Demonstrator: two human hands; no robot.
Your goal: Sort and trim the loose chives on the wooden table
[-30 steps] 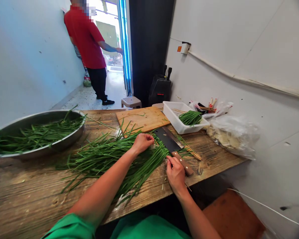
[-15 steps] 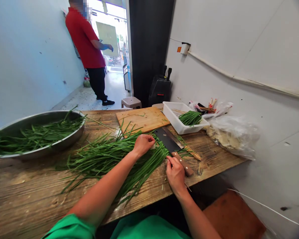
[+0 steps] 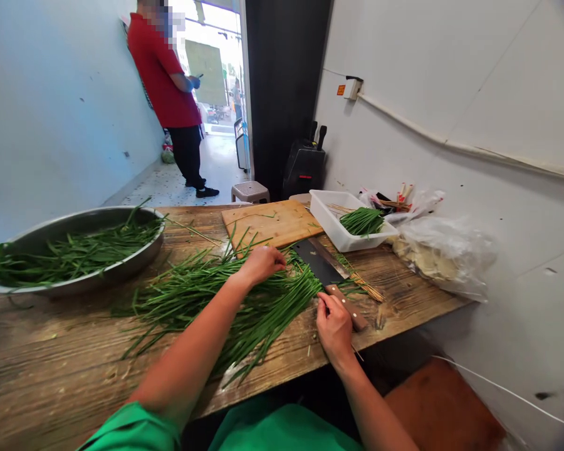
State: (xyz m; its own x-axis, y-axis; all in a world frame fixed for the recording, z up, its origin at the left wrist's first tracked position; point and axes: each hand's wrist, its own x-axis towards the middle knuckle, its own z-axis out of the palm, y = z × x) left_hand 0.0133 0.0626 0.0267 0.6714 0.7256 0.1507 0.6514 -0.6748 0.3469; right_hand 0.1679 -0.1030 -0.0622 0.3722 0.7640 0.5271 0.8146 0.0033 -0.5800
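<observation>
A loose heap of long green chives [image 3: 192,291] lies on the wooden table, with a tidier row of stalks [image 3: 282,313] at its right side. Over the heap, my left hand [image 3: 263,264] has its fingers pinched together; what they hold, if anything, is too small to tell. My right hand [image 3: 334,324] is closed at the cut ends of the row, and a thin skewer [image 3: 358,353] sticks out behind it. Its middle is hidden by the hand. Just beyond lies a cleaver [image 3: 322,263], its wooden handle close to my right fingers.
A metal basin [image 3: 157,241] of greens stands left. Behind the heap lies a cutting board [image 3: 272,222]. A white tray [image 3: 326,216] holds bundled chives, beside loose skewers [image 3: 369,288] and a plastic bag [image 3: 446,263]. A person in red [image 3: 162,81] stands near the doorway.
My left hand has shifted slightly left and up, its fingers still pinched. My right hand stays at the cut ends. The person in red has drawn their hand in.
</observation>
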